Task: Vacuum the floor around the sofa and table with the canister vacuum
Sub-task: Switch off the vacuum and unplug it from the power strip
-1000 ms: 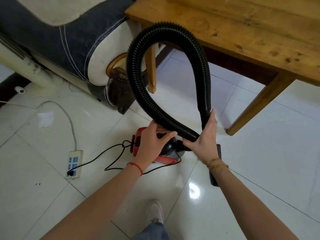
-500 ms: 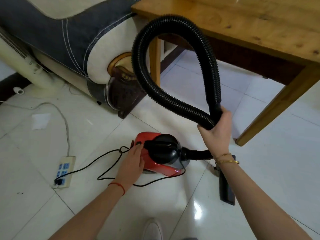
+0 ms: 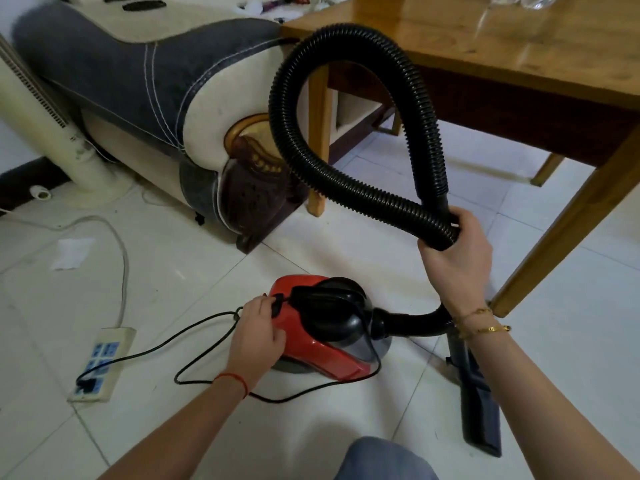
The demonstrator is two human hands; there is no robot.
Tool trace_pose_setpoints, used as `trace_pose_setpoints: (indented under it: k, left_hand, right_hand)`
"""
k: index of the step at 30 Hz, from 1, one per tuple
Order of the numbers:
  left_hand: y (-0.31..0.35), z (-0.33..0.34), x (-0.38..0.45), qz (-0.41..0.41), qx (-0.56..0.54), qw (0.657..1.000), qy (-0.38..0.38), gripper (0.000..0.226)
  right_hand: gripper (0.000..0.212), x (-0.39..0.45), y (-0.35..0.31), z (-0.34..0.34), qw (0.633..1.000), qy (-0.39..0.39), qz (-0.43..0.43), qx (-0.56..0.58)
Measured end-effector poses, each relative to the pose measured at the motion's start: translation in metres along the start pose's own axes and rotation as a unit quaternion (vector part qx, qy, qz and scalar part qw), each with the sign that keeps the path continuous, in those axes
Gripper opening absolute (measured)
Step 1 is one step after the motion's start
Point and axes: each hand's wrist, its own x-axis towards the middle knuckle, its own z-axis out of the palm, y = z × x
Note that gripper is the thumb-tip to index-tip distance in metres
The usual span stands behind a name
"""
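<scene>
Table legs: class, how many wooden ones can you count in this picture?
3. One table leg stands beside the sofa, one at near right, one farther back under the tabletop. A fourth may be out of frame.

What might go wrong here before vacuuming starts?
The black power cord loops loosely on the floor beside the red canister, so it may snag a foot or the floor nozzle. The hose, gripped by the right hand, arcs close to the table edge and could catch there.
</scene>
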Motion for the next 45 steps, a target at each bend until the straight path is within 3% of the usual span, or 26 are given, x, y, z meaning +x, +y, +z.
trace_pose_setpoints:
  k: [7,13,25,32,35,37,40,43,45]
  left_hand:
    - [-0.009,0.012,0.004,-0.009,0.112,0.990,-0.089,0.062]
    - [-0.007,0.019,0.011,-0.047,0.063,0.988,-0.136,0.084]
    - [-0.002,0.021,0.015,-0.079,0.074,0.981,-0.163,0.087]
    - [-0.005,0.010,0.026,-0.071,0.079,0.975,-0.196,0.079]
    - [-0.007,-0.002,0.037,-0.081,0.041,0.974,-0.208,0.051]
    - [-0.004,-0.008,0.042,-0.043,0.022,0.986,-0.157,0.041]
    - [0.014,-0.011,0.046,0.100,0.041,0.991,-0.078,0.064]
    - [0.038,-0.009,0.054,0.205,0.081,0.972,-0.077,0.065]
    - [0.048,-0.004,0.065,0.229,0.134,0.958,-0.106,0.058]
  right_hand:
    - [0.040,0.001,0.001,0.000,1.000,0.005,-0.002,0.009]
    - [0.040,0.000,0.002,0.001,1.000,0.001,0.012,0.010]
    - [0.040,0.004,-0.001,0.008,1.000,-0.014,0.013,0.003]
    - [0.040,0.005,-0.003,0.010,1.000,-0.015,0.006,0.003]
    - [0.040,0.005,-0.003,0.010,1.000,-0.019,-0.001,-0.004]
    - [0.041,0.005,-0.002,0.009,1.000,-0.024,-0.006,-0.004]
    - [0.042,0.007,-0.003,0.009,1.000,-0.024,-0.015,-0.005]
    - [0.042,0.008,-0.005,0.009,0.999,-0.024,-0.033,-0.015]
    - [0.042,0.009,-0.006,0.009,0.999,-0.025,-0.044,-0.011]
